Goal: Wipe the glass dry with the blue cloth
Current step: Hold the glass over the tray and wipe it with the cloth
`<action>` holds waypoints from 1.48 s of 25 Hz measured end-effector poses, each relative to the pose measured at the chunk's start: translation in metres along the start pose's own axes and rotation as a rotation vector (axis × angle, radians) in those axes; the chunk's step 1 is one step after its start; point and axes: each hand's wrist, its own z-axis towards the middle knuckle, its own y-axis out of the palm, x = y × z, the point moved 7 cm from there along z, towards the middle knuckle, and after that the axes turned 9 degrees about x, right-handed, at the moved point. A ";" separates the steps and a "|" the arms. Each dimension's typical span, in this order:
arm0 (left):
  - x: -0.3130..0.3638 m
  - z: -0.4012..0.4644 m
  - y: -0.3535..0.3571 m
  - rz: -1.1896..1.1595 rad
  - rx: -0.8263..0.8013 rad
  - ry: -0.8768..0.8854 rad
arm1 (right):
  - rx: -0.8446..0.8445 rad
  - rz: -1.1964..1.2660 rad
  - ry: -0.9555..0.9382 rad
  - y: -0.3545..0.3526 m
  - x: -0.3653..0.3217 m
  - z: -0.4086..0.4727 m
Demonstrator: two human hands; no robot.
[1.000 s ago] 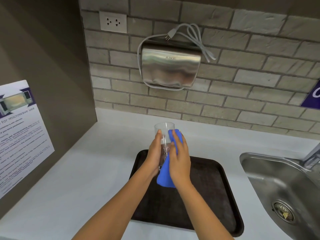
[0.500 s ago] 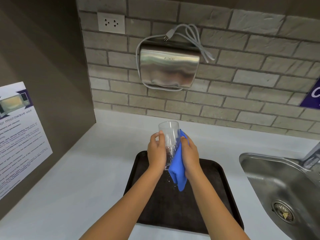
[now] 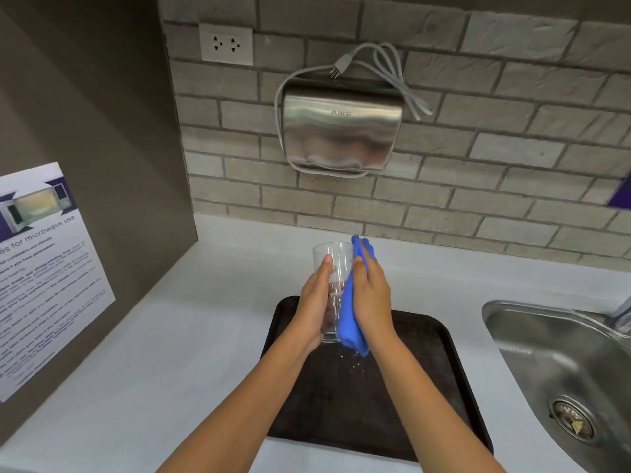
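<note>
A clear drinking glass (image 3: 336, 264) is held upright above the black tray (image 3: 440, 380), mouth pointing up and away. My left hand (image 3: 312, 302) grips the glass from its left side, thumb on the front wall. My right hand (image 3: 372, 295) presses the blue cloth (image 3: 350, 315) flat against the right side of the glass. The cloth runs from above the rim down past the base, where its end hangs free. The lower part of the glass is hidden between hands and cloth.
A steel sink (image 3: 560, 370) lies to the right of the tray. A steel hand dryer (image 3: 341, 131) with a loose cord hangs on the brick wall. A wall socket (image 3: 227, 44) is at upper left, a microwave notice (image 3: 44, 268) on the left panel. Water drops spot the tray.
My right hand has slid the cloth up along the glass's right side, so its top now sticks above the rim. The glass has turned slightly in my left hand.
</note>
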 end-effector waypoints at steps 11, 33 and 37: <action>-0.002 0.000 0.005 -0.011 -0.044 -0.048 | -0.018 -0.252 -0.202 0.006 -0.015 -0.016; 0.019 0.003 -0.001 0.226 0.172 0.095 | 0.061 -0.217 -0.126 -0.002 0.009 -0.054; 0.011 -0.005 0.001 0.062 -0.049 0.066 | 0.042 -0.136 -0.183 0.001 -0.001 -0.048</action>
